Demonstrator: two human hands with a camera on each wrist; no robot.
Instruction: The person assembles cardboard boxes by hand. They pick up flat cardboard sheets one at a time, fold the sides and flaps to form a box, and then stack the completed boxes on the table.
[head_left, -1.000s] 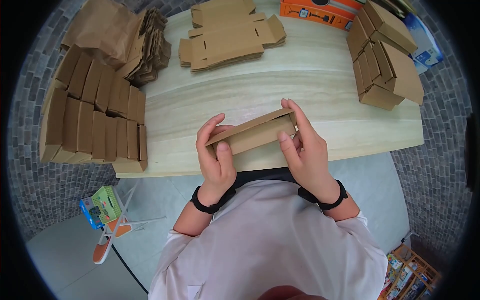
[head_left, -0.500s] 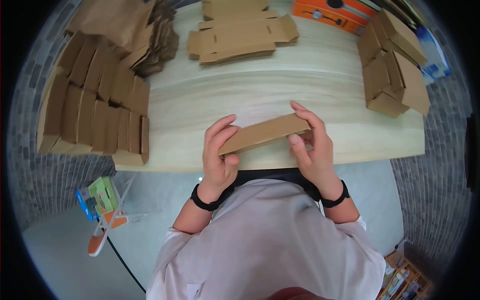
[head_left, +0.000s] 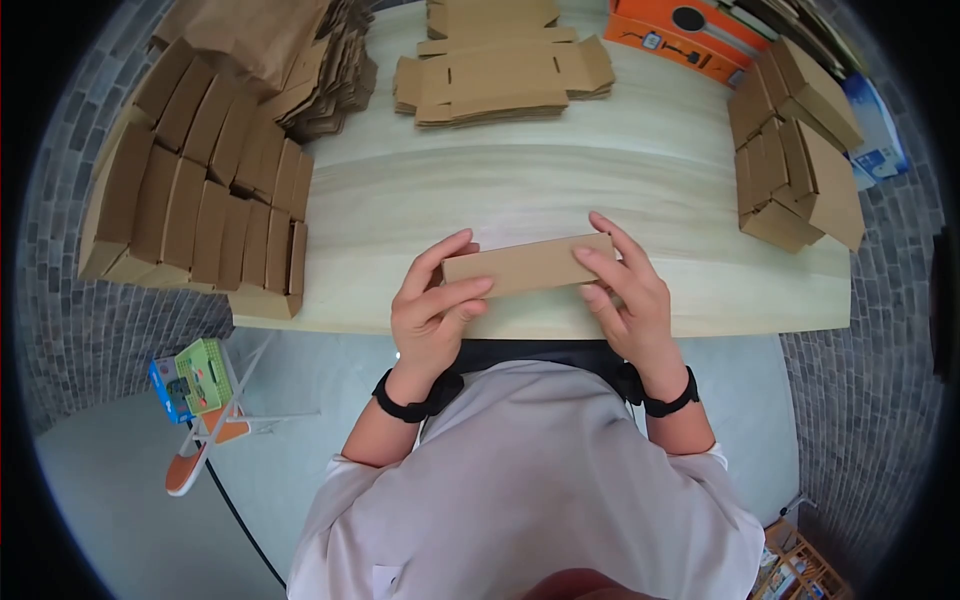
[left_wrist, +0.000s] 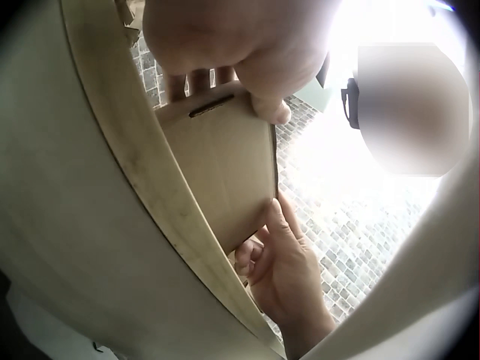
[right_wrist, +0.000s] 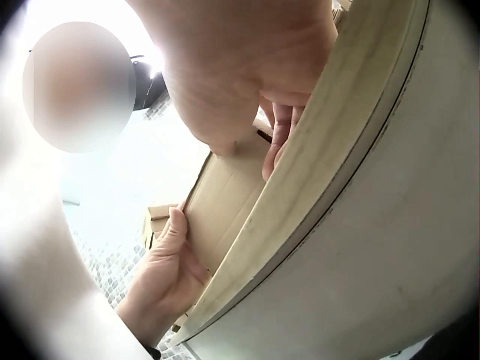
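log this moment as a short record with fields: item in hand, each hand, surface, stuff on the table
item in hand: long, narrow brown cardboard box, over the table's near side
left hand: grips the box's left end
right hand: grips the box's right end
surface: pale wood-grain table
table's left: packed rows of folded brown cardboard boxes
far middle: stack of flat, slotted brown cardboard blanks
far right: orange printed box
right edge: smaller group of brown cardboard boxes
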